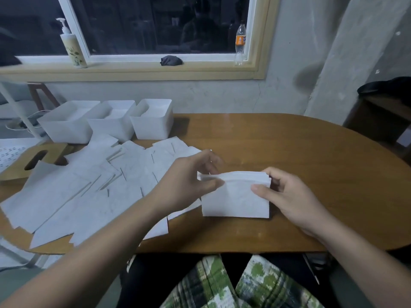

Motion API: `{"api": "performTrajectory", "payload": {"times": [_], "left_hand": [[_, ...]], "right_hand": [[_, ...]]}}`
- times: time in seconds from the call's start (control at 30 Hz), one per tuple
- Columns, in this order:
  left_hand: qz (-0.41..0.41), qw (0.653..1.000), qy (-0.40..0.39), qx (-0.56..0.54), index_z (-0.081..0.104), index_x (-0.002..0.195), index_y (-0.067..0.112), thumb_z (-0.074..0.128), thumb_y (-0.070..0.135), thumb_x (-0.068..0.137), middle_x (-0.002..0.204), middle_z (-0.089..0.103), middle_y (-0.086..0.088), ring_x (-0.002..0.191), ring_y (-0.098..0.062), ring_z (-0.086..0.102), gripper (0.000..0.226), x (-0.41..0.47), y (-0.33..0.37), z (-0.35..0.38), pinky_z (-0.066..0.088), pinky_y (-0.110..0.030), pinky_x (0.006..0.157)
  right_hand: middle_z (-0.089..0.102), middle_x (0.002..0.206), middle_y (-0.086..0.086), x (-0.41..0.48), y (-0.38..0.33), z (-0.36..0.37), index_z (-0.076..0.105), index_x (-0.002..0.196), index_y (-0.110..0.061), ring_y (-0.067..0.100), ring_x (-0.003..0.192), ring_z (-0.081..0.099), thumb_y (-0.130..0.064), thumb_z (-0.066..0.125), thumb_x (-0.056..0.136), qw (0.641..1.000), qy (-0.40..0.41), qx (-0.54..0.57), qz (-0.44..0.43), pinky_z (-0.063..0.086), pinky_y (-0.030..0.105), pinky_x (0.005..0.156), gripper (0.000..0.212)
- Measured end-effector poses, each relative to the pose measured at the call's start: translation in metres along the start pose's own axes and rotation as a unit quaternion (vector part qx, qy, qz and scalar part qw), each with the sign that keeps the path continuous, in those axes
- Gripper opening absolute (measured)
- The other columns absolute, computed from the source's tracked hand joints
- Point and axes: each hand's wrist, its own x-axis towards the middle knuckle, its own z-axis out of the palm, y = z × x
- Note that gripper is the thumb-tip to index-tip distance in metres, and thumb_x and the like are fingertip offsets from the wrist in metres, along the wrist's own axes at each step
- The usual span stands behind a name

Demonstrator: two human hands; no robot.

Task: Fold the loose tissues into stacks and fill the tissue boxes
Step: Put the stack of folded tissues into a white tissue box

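Note:
A folded stack of white tissues [235, 200] stands on its lower edge on the wooden table [289, 152], in front of me. My left hand [189, 181] pinches its upper left corner and my right hand [287, 194] grips its right side, thumb across the front. Several loose white tissues [89, 192] lie spread flat over the left half of the table. Three white tissue boxes [153, 121] stand in a row at the table's back left, each with white tissue inside.
A wooden box lid with an oval slot [33, 161] lies at the far left, partly under tissues. On the window sill stand a pump bottle [73, 47], a dark cloth [171, 60] and a plastic bottle [240, 43]. A dark cabinet [382, 114] stands at the right.

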Motion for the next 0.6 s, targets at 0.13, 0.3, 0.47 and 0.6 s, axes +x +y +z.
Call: {"api": "performTrajectory", "payload": {"times": [0.13, 0.3, 0.47, 0.6], "left_hand": [[-0.016, 1.000, -0.012, -0.003, 0.070, 0.109, 0.036, 0.085, 0.034, 0.091, 0.094, 0.076, 0.017, 0.092, -0.006, 0.071, 0.024, 0.018, -0.006, -0.028, 0.056, -0.022, 0.077], [-0.084, 0.995, 0.020, -0.040, 0.074, 0.102, 0.035, 0.087, 0.032, 0.088, 0.095, 0.077, 0.014, 0.088, -0.008, 0.073, 0.019, 0.035, -0.023, -0.074, 0.058, -0.034, 0.078], [-0.151, 0.983, 0.078, -0.067, 0.075, 0.100, 0.029, 0.087, 0.029, 0.089, 0.091, 0.078, 0.013, 0.083, -0.007, 0.072, 0.016, 0.058, -0.057, -0.119, 0.052, -0.027, 0.073], [-0.202, 0.967, 0.125, -0.093, 0.072, 0.101, 0.026, 0.086, 0.029, 0.089, 0.090, 0.081, 0.009, 0.075, -0.015, 0.071, 0.018, 0.083, -0.097, -0.144, 0.049, -0.030, 0.067]], "right_hand": [[0.079, 0.104, 0.008, 0.042, -0.018, -0.002, 0.072, 0.101, -0.012, 0.035, 0.102, 0.074, -0.026, 0.075, 0.099, 0.999, -0.035, -0.022, -0.013, 0.057, 0.056, 0.091, 0.015], [0.074, 0.094, 0.016, 0.117, -0.049, 0.017, 0.069, 0.100, -0.006, 0.041, 0.088, 0.067, -0.033, 0.078, 0.097, 0.993, -0.073, -0.073, -0.060, 0.053, 0.049, 0.080, 0.029], [0.077, 0.094, 0.007, 0.210, -0.086, 0.057, 0.073, 0.095, -0.019, 0.027, 0.085, 0.073, -0.032, 0.081, 0.094, 0.983, -0.096, -0.135, -0.078, 0.054, 0.039, 0.075, 0.016], [0.072, 0.088, 0.000, 0.294, -0.105, 0.098, 0.073, 0.095, -0.027, 0.012, 0.074, 0.059, -0.040, 0.081, 0.093, 0.965, -0.103, -0.213, -0.110, 0.045, 0.033, 0.071, 0.015]]}}
